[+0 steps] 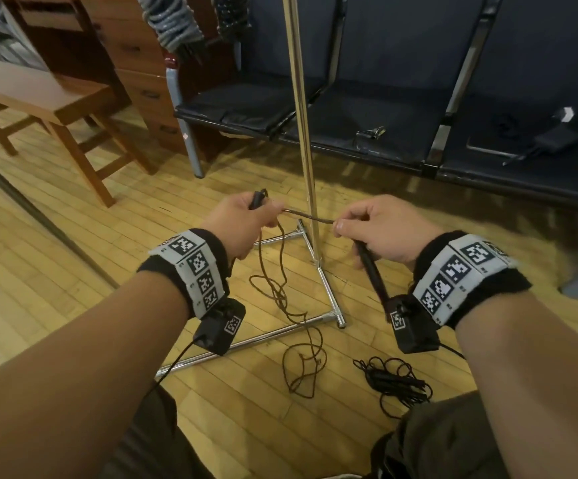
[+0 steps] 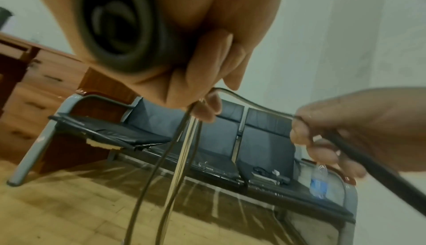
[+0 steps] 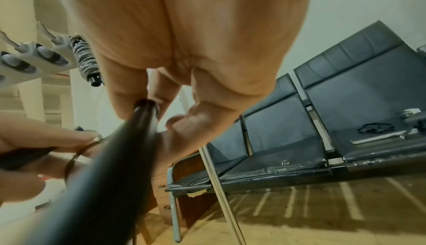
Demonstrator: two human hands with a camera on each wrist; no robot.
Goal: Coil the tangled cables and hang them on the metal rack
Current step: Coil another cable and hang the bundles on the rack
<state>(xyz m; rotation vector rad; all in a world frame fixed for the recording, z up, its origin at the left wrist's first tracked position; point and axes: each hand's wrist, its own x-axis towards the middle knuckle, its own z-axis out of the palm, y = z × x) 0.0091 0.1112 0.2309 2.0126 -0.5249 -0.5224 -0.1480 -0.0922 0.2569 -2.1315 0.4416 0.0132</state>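
We hold a thin brown cable [image 1: 306, 217] stretched between both hands, in front of the upright pole of the metal rack [image 1: 304, 108]. Our left hand [image 1: 242, 223] is curled around a dark handle-like end piece [image 1: 257, 199] and also pinches the cable where it leaves the fist. From there the cable drops in loose loops to the wooden floor [image 1: 55, 271], where it lies tangled across the rack's chrome base bars [image 1: 329, 292]. Our right hand [image 1: 380, 229] pinches the cable between thumb and fingertip, and its other fingers close around a second dark handle [image 1: 372, 271] that slants down toward the wrist. In the left wrist view the end piece [image 2: 122, 30] fills the palm, and two strands of cable [image 2: 159, 167] hang down beside the rack pole. In the right wrist view the handle [image 3: 110, 167] runs out from under the curled fingers, with the left hand [image 3: 34, 150] just beside it.

A second cable, black [image 1: 394, 378], lies in a tangled heap on the floor near our right knee, apart from the brown one. Two coiled cables, one grey [image 1: 173, 20], hang at the top of the head view. Behind the rack stands a row of dark padded seats [image 1: 367, 108], and to the left a wooden chair [image 1: 49, 98].
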